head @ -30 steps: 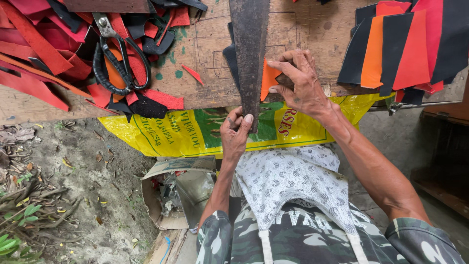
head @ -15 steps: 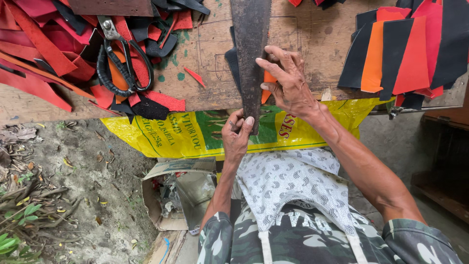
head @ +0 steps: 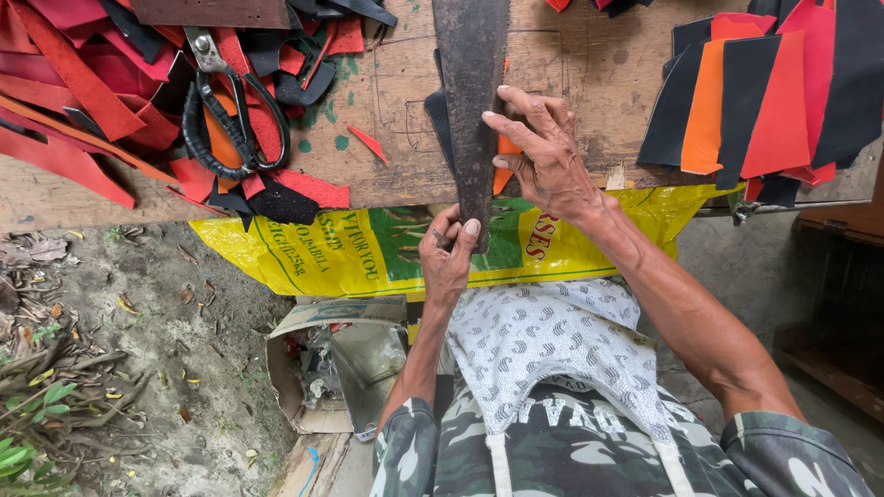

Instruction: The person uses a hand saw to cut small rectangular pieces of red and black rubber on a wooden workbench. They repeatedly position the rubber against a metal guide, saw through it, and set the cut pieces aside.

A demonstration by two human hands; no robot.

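The left hand (head: 448, 253) is closing around the near end of a long dark blade (head: 471, 101), which is lying across the wooden bench (head: 387, 175). At two o'clock from it, the right hand (head: 545, 156) is pressing open fingers onto an orange strip (head: 504, 161) beside the blade. This looks like a cutting step; a steady draw seems due. Since the earlier frame, the right hand's fingers are spreading flatter. Black scissors (head: 235, 129) are lying at ten o'clock.

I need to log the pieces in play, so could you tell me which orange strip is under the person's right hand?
The orange strip beside the dark blade, pinned by the right hand. The other orange strip lies untouched in the stack at right.
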